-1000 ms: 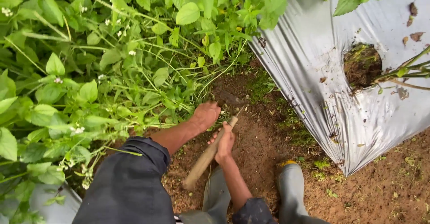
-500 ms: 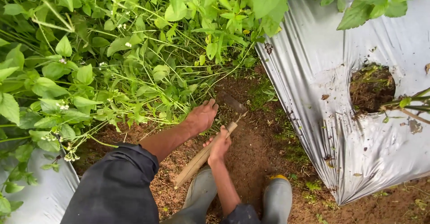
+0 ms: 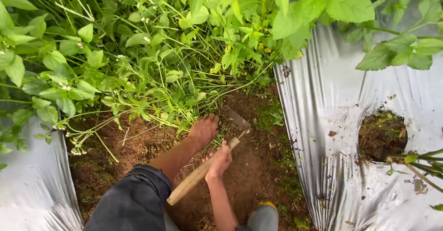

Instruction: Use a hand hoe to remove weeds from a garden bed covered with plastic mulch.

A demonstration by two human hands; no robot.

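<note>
My right hand (image 3: 220, 160) grips the wooden handle of a small hoe (image 3: 198, 175); its metal blade (image 3: 237, 118) rests on the brown soil near the weeds. My left hand (image 3: 203, 130) reaches forward, palm down, fingers into the base of the green weeds (image 3: 170, 97) at the soil line. My left arm wears a dark rolled sleeve (image 3: 134, 203).
Silver plastic mulch (image 3: 323, 120) covers the raised bed on the right, with a round planting hole (image 3: 382, 136) and plant stems. More silver mulch (image 3: 32, 185) lies at lower left. Dense leafy weeds fill the top. A grey boot with a yellow toe (image 3: 264, 215) stands on the soil.
The view has shifted so the furrow sits lower. My left hand has pushed further into the weeds, and the hoe blade now lies uncovered on the soil ahead.
</note>
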